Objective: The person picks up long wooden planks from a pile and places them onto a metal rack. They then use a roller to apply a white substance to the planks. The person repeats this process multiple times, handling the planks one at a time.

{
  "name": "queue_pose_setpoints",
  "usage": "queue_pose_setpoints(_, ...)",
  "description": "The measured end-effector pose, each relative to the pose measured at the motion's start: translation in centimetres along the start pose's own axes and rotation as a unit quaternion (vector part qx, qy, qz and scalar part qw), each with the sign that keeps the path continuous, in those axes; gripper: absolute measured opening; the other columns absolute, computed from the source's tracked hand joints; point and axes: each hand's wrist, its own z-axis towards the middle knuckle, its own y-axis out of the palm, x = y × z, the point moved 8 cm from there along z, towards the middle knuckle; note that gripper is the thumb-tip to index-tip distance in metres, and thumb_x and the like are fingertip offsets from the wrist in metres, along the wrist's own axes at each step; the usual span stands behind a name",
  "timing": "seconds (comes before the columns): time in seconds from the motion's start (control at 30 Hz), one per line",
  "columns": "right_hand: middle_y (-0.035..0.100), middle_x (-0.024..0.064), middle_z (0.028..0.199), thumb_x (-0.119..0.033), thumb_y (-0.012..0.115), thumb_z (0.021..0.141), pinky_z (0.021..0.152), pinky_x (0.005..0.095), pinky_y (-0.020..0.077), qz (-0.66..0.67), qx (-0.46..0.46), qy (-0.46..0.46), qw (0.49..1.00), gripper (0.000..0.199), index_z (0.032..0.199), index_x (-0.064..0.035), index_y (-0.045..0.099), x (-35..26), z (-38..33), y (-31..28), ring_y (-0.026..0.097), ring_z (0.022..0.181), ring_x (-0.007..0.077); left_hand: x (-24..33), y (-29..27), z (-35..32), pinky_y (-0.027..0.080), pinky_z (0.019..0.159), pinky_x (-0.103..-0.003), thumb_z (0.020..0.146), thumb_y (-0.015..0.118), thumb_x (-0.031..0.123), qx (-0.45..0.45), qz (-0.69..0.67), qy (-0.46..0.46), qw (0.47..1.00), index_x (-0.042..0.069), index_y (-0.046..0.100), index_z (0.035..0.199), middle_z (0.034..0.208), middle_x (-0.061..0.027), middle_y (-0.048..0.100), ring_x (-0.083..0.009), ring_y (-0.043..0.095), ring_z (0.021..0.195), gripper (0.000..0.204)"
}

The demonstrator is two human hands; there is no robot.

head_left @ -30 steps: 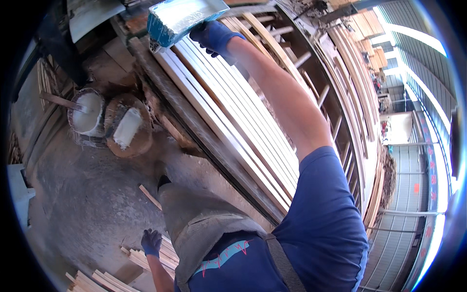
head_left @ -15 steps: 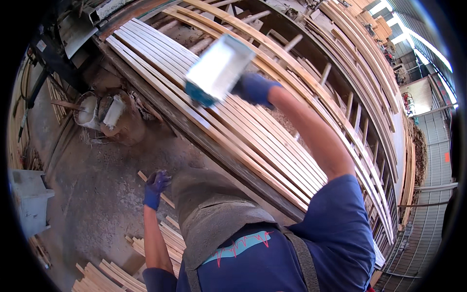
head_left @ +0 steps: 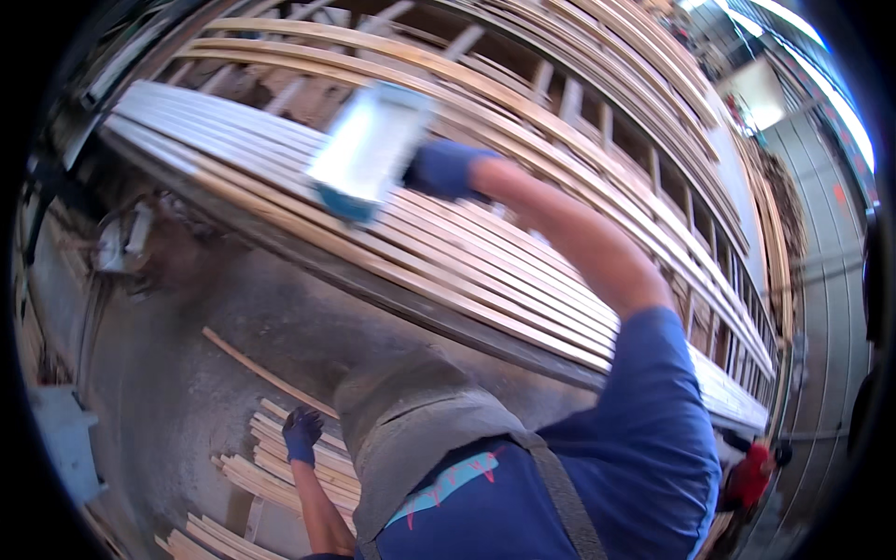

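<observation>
My right hand (head_left: 443, 168), in a blue glove, is stretched out over a long row of pale wooden slats (head_left: 485, 252) lying side by side on a rack. It grips a wide flat tool (head_left: 369, 149), pale with a blue lower edge and blurred by motion, held just above or against the slats. My left hand (head_left: 301, 434), also gloved in blue, hangs low by my side with its fingers loosely apart and nothing in it. It is just above a pile of short slats (head_left: 280, 462) on the floor.
More slatted wooden frames (head_left: 597, 103) stand stacked behind the rack. A single loose slat (head_left: 266, 373) lies on the grey floor. Round containers (head_left: 121, 243) sit at the left, a grey box (head_left: 61, 439) at the lower left, and a red object (head_left: 751, 471) at the lower right.
My right hand has swept the tool down along the slats toward me. My left hand has stayed low near the floor pile. The view has swung right along the rack.
</observation>
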Motion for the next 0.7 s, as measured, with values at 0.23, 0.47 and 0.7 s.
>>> queue_pose_setpoints(0.23,0.068,0.0140,0.082,-0.026,0.054,0.094,0.061,0.0383,0.0556,0.040,0.036,-0.038,0.998,0.027,0.101,-0.0031,0.067,9.9,-15.5,2.8,0.066,0.067,0.0242,-14.7,8.5,-10.4,0.050,0.060,-0.033,0.097,0.053,0.038,0.063,-0.015,0.044,0.997,0.016,0.062,0.119,0.099,-0.0090,0.072,-0.0201,0.069,0.075,0.032)
queue_pose_setpoints(0.47,0.068,0.0247,0.098,-0.015,0.055,0.091,0.082,0.0459,0.0536,-0.081,0.024,-0.028,0.996,0.019,0.099,-0.0017,0.066,29.3,-45.7,9.8,0.066,0.093,0.0380,-29.7,22.4,-21.8,0.049,0.056,-0.028,0.097,0.057,0.040,-0.038,0.037,0.071,0.996,0.016,0.063,0.114,0.092,-0.0055,0.073,-0.0163,0.068,0.072,0.031)
queue_pose_setpoints(0.7,0.069,0.0188,0.101,-0.011,0.059,0.085,0.084,0.0425,0.0526,-0.066,0.039,-0.040,0.996,0.029,0.112,-0.0100,0.068,43.8,-70.2,14.6,0.066,0.092,0.0363,-54.8,29.5,-28.2,0.053,0.056,-0.031,0.096,0.057,0.037,0.009,-0.042,-0.018,0.999,0.013,0.063,0.108,0.087,-0.0091,0.072,-0.0213,0.069,0.069,0.027)
